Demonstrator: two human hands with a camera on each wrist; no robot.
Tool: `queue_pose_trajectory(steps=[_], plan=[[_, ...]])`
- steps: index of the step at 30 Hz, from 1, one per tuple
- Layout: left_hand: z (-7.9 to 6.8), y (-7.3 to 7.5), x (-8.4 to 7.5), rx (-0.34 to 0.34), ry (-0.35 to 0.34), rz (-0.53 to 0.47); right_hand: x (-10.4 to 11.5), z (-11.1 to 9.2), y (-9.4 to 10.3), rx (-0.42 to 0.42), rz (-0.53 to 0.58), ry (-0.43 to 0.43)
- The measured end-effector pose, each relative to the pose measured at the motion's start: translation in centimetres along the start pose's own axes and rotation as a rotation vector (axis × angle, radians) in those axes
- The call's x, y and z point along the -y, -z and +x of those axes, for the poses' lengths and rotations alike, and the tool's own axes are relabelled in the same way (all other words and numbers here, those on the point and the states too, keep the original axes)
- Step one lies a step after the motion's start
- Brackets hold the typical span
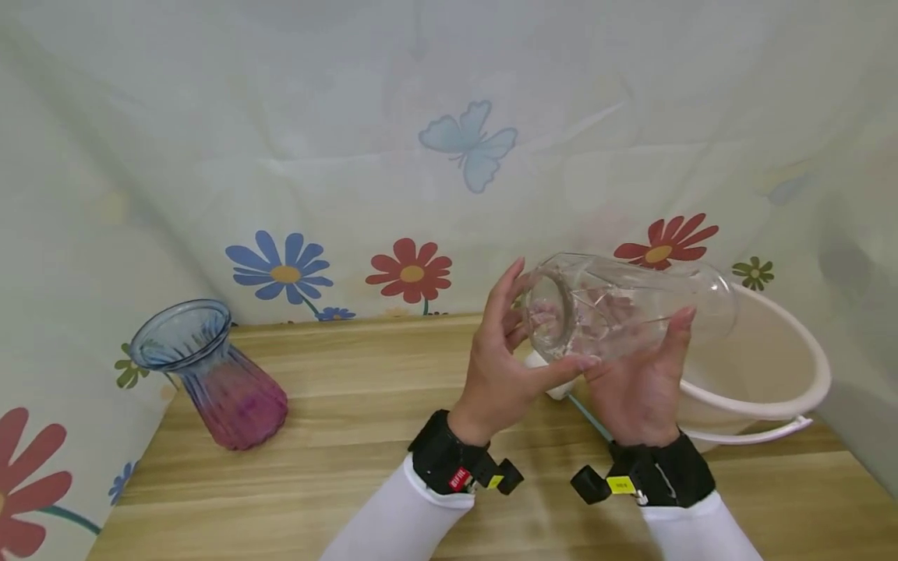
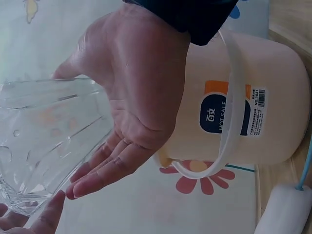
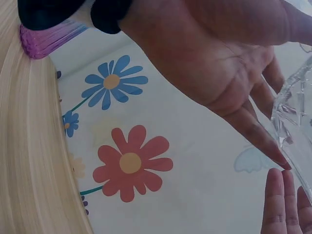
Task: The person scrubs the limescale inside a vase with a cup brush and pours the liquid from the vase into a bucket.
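Note:
A clear glass vase (image 1: 624, 300) with cut patterns is held up on its side above the table, its thick base to the left and its mouth to the right. My left hand (image 1: 500, 378) grips the base end, thumb below and fingers behind. The right hand (image 1: 637, 397) holds the middle from below, its thumb up along the near side and its fingers behind the glass. In the left wrist view the vase (image 2: 53, 129) reaches from the palm to the fingertips of the other hand. The right wrist view shows only an edge of the vase (image 3: 295, 109).
A cream bucket (image 1: 807, 374) with a white handle stands at the right, partly behind the vase. A white sponge brush (image 2: 285, 209) with a blue stem lies beside it. At the left, a blue and pink ribbed vase (image 1: 242, 401) stands on the wooden table (image 1: 351, 389).

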State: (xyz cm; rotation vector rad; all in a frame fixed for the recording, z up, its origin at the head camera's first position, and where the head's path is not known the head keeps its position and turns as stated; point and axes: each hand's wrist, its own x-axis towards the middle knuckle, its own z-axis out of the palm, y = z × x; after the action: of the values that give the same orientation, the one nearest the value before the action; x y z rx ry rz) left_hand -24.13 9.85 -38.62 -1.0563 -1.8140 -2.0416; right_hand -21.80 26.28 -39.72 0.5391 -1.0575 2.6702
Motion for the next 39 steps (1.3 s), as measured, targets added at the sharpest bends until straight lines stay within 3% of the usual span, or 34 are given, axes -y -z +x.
queue_pose_trajectory(steps=[7, 10, 14, 19, 29, 35, 37, 39], plan=[[0.5, -1.1, -0.5, -0.07, 0.033, -0.093, -0.4, 0.0, -0.3, 0.043, 0.118, 0.02], [0.7, -1.6, -0.6, -0.09, 0.026, -0.114, -0.7, 0.1, -0.2, 0.052, 0.134, 0.027], [1.0, -2.0, -0.7, -0.109, 0.011, -0.148, -1.1, -0.1, 0.1, 0.057, 0.251, 0.029], [1.1, -2.3, -0.6, -0.116, 0.005, -0.193, -1.5, -0.3, 0.4, 0.03, 0.288, 0.015], [1.2, -2.5, -0.6, -0.11, -0.016, -0.168, -1.6, -0.4, 0.2, -0.007, 0.176, 0.036], [1.2, -2.4, -0.6, -0.091, -0.031, -0.148, -1.7, -0.4, 0.4, -0.013, 0.18, 0.043], [1.2, -2.4, -0.6, -0.084, -0.037, -0.156, -1.7, -0.5, 0.3, -0.028, 0.123, 0.045], [1.2, -2.3, -0.6, -0.078, -0.039, -0.16, -1.7, -0.5, 0.3, -0.023, 0.155, 0.04]])
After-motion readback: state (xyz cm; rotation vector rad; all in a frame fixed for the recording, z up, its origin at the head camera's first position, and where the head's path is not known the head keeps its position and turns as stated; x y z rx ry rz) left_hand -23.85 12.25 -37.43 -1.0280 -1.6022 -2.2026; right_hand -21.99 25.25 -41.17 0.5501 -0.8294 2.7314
